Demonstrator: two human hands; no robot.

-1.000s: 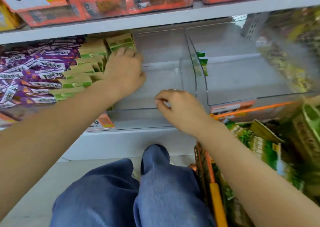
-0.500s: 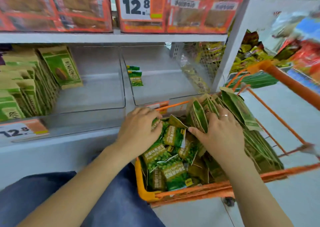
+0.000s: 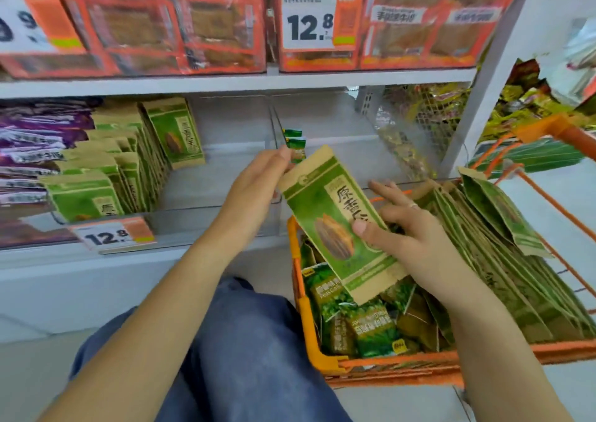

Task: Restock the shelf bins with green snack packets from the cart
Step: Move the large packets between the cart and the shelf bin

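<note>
A tall green and tan snack packet (image 3: 335, 225) is lifted above the orange cart (image 3: 303, 308). My right hand (image 3: 409, 238) grips its lower right side, thumb on the front. My left hand (image 3: 254, 186) touches its top left edge with fingers nearly straight. The cart holds several more tall green packets (image 3: 503, 254) on the right and small dark green packets (image 3: 354, 318) at the front. On the shelf, a clear bin (image 3: 206, 209) has a row of matching green packets (image 3: 129, 163) at its left; its right part is bare.
A second clear bin (image 3: 342, 160) to the right holds a few small green packets (image 3: 295, 146). Purple packets (image 3: 35, 150) fill the far left. Orange boxes (image 3: 193, 25) and price tags (image 3: 309, 18) line the upper shelf. My knees (image 3: 232, 350) are below.
My hands left the shelf bin, went to the cart, and now hold one tall green packet raised above it. The view swung right, then back toward the shelf.
</note>
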